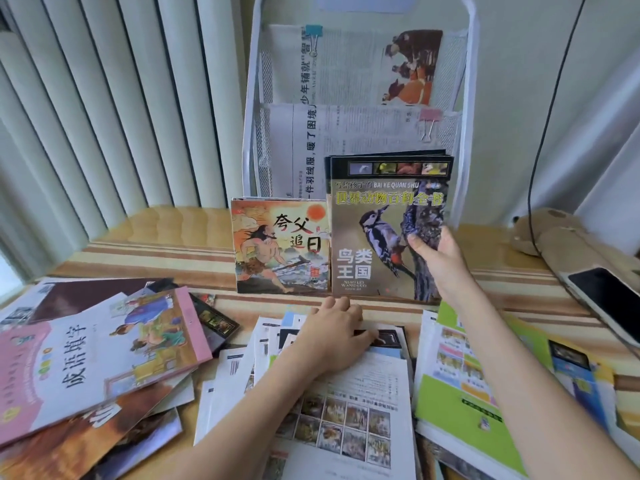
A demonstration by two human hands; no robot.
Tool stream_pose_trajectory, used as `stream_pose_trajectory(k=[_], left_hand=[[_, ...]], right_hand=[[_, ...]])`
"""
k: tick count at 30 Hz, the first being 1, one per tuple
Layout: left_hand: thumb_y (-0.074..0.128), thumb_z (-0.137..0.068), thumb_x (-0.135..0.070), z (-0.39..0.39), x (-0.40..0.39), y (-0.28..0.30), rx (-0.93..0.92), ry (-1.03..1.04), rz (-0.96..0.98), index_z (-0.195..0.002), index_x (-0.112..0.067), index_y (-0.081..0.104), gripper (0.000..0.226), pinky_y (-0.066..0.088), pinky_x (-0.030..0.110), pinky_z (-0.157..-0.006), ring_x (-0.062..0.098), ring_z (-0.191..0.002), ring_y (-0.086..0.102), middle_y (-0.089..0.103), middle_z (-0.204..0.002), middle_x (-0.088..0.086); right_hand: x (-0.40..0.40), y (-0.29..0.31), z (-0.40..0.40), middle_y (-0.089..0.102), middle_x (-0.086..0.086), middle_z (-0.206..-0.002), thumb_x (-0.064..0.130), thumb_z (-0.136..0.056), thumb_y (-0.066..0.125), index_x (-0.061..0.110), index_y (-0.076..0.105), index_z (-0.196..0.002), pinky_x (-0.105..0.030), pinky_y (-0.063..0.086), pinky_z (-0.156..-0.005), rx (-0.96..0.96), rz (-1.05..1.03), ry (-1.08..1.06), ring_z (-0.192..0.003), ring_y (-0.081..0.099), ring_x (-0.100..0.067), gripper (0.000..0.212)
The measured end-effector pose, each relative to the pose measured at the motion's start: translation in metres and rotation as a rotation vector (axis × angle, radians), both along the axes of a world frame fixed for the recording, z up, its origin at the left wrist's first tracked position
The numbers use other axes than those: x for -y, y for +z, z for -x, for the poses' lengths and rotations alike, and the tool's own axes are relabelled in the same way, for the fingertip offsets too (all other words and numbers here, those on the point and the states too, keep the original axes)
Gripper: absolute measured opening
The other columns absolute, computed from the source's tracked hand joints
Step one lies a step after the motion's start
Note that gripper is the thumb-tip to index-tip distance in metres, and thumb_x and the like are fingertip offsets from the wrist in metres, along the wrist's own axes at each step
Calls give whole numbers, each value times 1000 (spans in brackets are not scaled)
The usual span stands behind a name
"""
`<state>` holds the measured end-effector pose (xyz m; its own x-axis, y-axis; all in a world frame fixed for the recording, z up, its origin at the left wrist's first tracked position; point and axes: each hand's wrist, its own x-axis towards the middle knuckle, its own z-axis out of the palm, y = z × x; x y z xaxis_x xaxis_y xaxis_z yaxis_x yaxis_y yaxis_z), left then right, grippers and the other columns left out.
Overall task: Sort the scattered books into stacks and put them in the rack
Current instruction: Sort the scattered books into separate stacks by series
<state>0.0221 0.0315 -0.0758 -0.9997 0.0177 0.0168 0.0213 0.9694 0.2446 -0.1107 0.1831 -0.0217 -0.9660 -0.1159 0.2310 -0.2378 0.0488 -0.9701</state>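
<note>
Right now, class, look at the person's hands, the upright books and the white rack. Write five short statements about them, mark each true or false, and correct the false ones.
1. The right hand grips the upright woodpecker-cover bird book. True.
2. The left hand is raised in the air. False: it rests flat on the scattered white papers.
3. The orange-cover picture book stands left of the bird book. True.
4. The white mesh rack is empty. False: clipped newspapers fill it.
5. The pink-cover book stands upright. False: it lies on a pile.
</note>
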Motion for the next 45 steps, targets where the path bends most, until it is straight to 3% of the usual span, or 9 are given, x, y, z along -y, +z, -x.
stream_pose_trajectory(k=[2, 10, 15, 21, 24, 31, 35, 42, 45], left_hand=[[37, -93, -52, -3, -1, 1, 11, -2, -2, -115, -12, 51, 47, 34, 44, -99, 27, -119, 38, 49, -122, 8], [36, -95, -51, -5, -1, -1, -2, 18, -85, -112, -16, 54, 44, 35, 40, -97, 25, -116, 41, 50, -118, 5], [35, -97, -47, -6, -3, 6, -40, -10, -40, -117, -17, 56, 42, 35, 39, -98, 24, -118, 44, 53, -123, 3], [31, -100, -40, -9, -53, 25, 37, -97, 4, -88, -18, 56, 35, 35, 37, -95, 29, -113, 52, 60, -117, 11], [29, -99, -46, -5, -88, 24, 206, -118, -111, -94, -8, 61, 49, 25, 44, -109, 34, -111, 51, 58, -114, 20], [25, -97, -56, -5, -110, 4, 196, -85, -56, -148, 4, 10, 80, 0, 41, -119, 31, -146, 4, 7, -157, 22], [32, -95, -56, -2, -108, 3, 147, -70, -166, -144, 3, 25, 77, 1, 41, -118, 30, -146, 9, 17, -155, 21], [54, -91, -46, 3, -115, 9, 134, -119, -400, -143, -11, 31, 67, 8, 41, -116, 30, -138, 27, 38, -145, 15], [66, -86, -27, 4, -112, 10, 131, -76, -759, -144, -16, 26, 71, 33, 42, -109, 29, -126, 43, 42, -140, 10]], right_hand=[[-1, -4, 2, 48, -4, -140, 44, -76, 73, 8, 42, -134, -38, 35, -109, -41, -134, -49, -126, 46, -17, 75], [-3, -6, -16, 61, -22, -103, 25, -84, 69, 1, 38, -117, -31, 37, -63, -258, -713, -415, -90, 60, -37, 51], [-52, 4, -39, 64, -7, -101, 25, -90, 57, 19, 57, -98, -32, 43, -68, -193, -836, -577, -89, 58, -30, 10], [-124, -44, -73, 41, -21, -138, 56, -90, 40, 19, 24, -137, -59, 32, -103, 363, -1216, -354, -128, 36, -42, 62], [-125, -57, -95, 18, -18, -153, 57, -94, 31, 23, 16, -145, -64, 11, -110, 379, -1154, -382, -142, 10, -38, 64], [-122, -47, -103, 44, -6, -137, 14, -85, 66, 15, 38, -133, -28, 38, -90, -37, -460, -434, -124, 44, -25, 56], [-129, -32, -92, 47, -2, -134, 0, -83, 66, 12, 41, -130, -24, 36, -96, 23, -94, -360, -128, 44, -17, 55], [-124, -50, -98, 43, -3, -140, 10, -89, 57, 20, 37, -132, -30, 47, -72, 112, -528, -332, -92, 47, -15, 49], [-120, -51, -98, 43, -4, -141, 9, -89, 57, 21, 38, -133, -27, 42, -70, 51, -564, -352, -90, 45, -13, 49]])
